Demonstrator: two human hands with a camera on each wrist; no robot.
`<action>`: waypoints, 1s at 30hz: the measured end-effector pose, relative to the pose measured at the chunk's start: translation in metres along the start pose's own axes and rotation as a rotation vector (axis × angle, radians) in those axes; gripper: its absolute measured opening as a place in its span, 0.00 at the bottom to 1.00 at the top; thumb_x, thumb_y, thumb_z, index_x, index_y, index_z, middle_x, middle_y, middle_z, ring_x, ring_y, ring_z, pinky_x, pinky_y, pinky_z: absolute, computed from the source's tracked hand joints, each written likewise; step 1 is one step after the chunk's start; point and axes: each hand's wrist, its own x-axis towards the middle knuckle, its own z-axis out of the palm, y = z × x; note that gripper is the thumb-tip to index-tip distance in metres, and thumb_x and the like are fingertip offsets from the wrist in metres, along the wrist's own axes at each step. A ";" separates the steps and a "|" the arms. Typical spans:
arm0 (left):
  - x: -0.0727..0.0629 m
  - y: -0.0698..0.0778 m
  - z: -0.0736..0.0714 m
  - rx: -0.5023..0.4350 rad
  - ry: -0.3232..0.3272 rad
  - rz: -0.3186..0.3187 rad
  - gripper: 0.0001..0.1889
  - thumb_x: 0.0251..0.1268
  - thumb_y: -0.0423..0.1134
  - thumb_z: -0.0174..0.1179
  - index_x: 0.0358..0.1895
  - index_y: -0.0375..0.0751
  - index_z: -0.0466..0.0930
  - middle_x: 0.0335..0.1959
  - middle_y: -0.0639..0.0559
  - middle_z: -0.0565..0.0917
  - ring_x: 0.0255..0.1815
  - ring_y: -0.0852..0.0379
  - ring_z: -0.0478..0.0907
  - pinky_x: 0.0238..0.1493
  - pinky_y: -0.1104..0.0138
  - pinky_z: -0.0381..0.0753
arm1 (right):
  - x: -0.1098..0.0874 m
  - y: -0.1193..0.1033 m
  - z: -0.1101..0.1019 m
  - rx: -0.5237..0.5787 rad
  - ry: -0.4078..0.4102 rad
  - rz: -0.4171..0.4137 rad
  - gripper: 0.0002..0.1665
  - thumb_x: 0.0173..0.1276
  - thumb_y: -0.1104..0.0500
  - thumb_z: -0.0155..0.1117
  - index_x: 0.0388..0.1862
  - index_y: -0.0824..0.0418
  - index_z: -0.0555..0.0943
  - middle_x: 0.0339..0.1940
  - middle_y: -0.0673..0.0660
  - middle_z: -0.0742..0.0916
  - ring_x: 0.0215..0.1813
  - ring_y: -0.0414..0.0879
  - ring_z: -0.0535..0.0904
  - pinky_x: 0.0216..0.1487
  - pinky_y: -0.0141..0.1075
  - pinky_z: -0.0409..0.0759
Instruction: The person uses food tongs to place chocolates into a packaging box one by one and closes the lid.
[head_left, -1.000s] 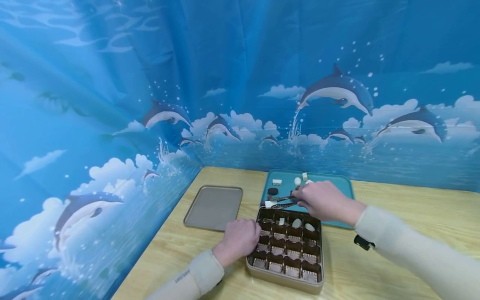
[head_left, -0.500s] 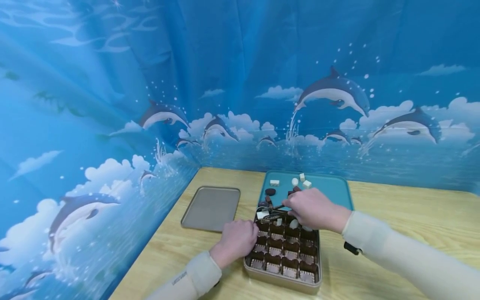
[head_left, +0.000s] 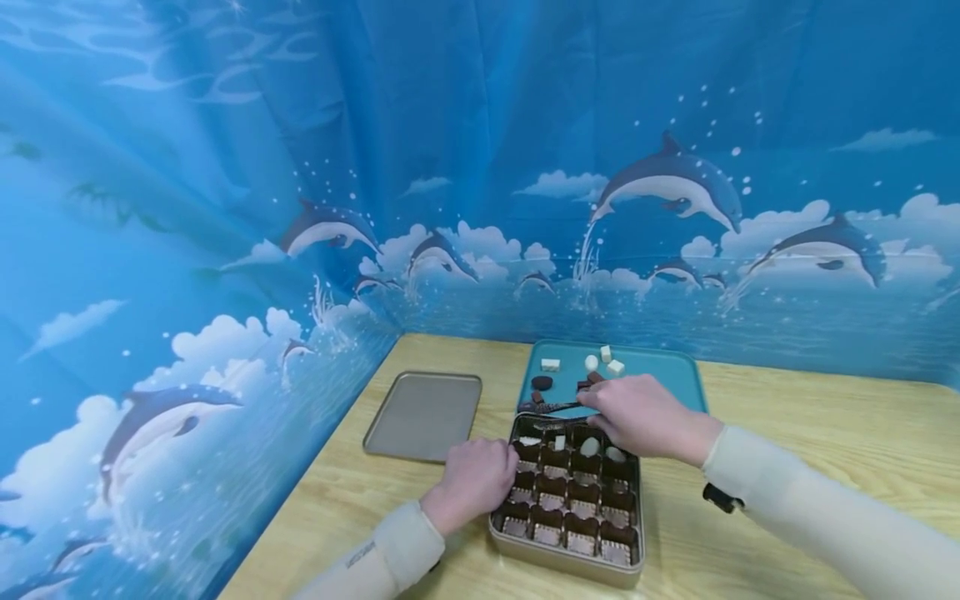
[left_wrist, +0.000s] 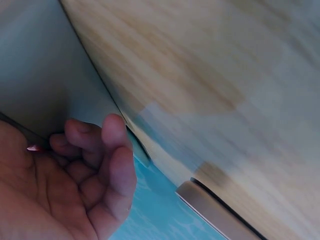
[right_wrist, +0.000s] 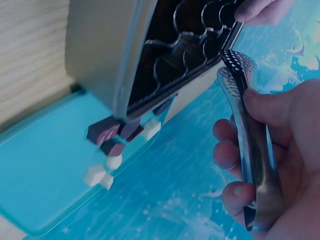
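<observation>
My right hand [head_left: 651, 414] grips a pair of metal tongs [right_wrist: 260, 162] with perforated tips. The tips stand slightly apart, with nothing seen between them, above the far edge of a tin box [head_left: 566, 568]. A dark brown divided insert [head_left: 553, 486] fills the tin; white and pale pieces, among them a white piece [head_left: 529, 441], sit in its far row. My left hand [head_left: 474, 483] holds the tin's left rim with curled fingers, as the right wrist view shows in part. In the left wrist view, the bent fingers [left_wrist: 120, 172] are beside the tin's side.
Behind the tin lies a teal tray [head_left: 675, 379] with white cubes, a white ball [head_left: 592, 363], a dark round piece [head_left: 542, 382] and brown chocolate-like blocks [head_left: 592, 382]. A flat grey-brown lid [head_left: 427, 414] lies at left on the wooden table [head_left: 795, 433]. A dolphin-printed curtain [head_left: 480, 167] hangs behind.
The tongs carried a white piece from the tray's near edge to the tin's far left compartment and let it go. They have since moved back up and right. The left hand stays.
</observation>
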 end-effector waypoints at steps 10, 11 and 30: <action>0.002 0.001 0.001 0.012 0.002 0.002 0.23 0.78 0.46 0.45 0.17 0.50 0.67 0.17 0.52 0.76 0.19 0.53 0.77 0.16 0.60 0.74 | -0.018 0.025 -0.014 0.069 0.001 0.147 0.22 0.72 0.59 0.64 0.63 0.61 0.81 0.47 0.58 0.90 0.17 0.32 0.68 0.18 0.31 0.63; 0.002 0.001 0.001 0.009 0.003 0.001 0.23 0.78 0.45 0.45 0.17 0.50 0.68 0.17 0.52 0.77 0.19 0.53 0.77 0.17 0.60 0.74 | -0.019 0.027 -0.015 0.071 0.001 0.151 0.22 0.72 0.59 0.64 0.63 0.61 0.81 0.47 0.58 0.90 0.17 0.32 0.68 0.18 0.31 0.63; 0.002 -0.001 0.004 -0.032 0.012 -0.021 0.24 0.78 0.45 0.43 0.16 0.50 0.67 0.18 0.51 0.78 0.21 0.52 0.79 0.18 0.59 0.75 | -0.047 0.066 0.008 0.106 -0.087 0.281 0.21 0.73 0.59 0.63 0.59 0.72 0.80 0.49 0.69 0.88 0.11 0.38 0.64 0.15 0.31 0.65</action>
